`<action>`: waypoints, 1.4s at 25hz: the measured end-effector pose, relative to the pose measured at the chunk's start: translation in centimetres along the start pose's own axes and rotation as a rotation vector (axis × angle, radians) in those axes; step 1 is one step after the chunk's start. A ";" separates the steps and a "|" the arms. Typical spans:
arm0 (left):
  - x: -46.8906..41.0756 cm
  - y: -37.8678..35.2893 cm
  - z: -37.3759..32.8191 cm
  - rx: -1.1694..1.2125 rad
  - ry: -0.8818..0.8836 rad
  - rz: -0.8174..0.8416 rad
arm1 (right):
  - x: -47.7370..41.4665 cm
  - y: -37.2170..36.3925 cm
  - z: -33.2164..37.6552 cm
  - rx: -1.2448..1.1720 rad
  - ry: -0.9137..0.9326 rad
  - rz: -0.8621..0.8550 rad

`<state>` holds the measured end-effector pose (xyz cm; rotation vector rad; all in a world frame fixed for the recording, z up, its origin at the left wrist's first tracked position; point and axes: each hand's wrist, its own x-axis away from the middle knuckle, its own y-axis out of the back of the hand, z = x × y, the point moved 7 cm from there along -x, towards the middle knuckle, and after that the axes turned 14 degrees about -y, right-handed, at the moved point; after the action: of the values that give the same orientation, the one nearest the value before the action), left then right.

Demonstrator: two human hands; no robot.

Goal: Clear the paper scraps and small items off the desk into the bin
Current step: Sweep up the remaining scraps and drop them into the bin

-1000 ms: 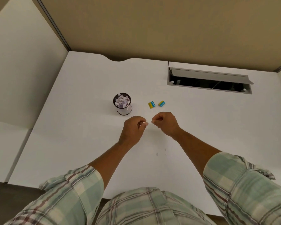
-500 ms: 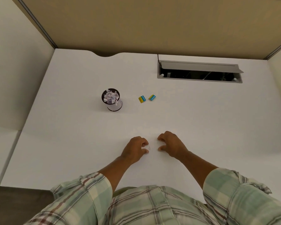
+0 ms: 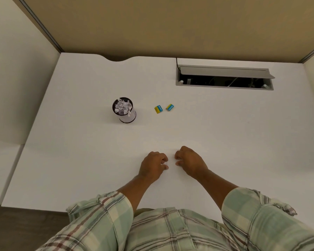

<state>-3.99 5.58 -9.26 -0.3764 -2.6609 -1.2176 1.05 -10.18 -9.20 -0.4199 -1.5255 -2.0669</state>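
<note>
Head view: the left hand (image 3: pixel 153 166) and right hand (image 3: pixel 190 163) rest near the tabletop's front edge, knuckles up, curled fingertips facing each other across a narrow gap; whether either pinches a scrap I cannot tell. Further in, toward the middle of the white tabletop (image 3: pixel 225 127), two small yellow-and-blue packets (image 3: pixel 158 109) (image 3: pixel 169 107) lie just beside each other. Left of them stands the small round bin (image 3: pixel 124 110), heaped with paper scraps (image 3: pixel 123 106). An open cable hatch (image 3: pixel 224 77) sits at the back right.
</note>
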 end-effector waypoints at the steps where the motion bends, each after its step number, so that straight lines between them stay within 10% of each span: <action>1: -0.1 0.0 -0.1 -0.016 -0.002 0.000 | 0.0 0.0 0.1 0.008 0.007 -0.006; 13: -0.9 -0.3 -0.1 -0.035 -0.003 0.021 | -0.1 -0.3 1.0 0.055 0.061 0.006; 21: -0.4 5.8 3.3 0.211 0.076 -0.195 | -1.9 2.8 1.0 -0.340 -0.135 0.004; 35: -4.3 24.8 8.4 0.180 0.067 -0.713 | -10.4 12.9 23.7 -0.453 0.084 -0.197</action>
<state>7.13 26.92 1.80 0.6851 -2.8982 -1.0817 15.47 11.82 2.68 -0.3499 -1.0779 -2.5564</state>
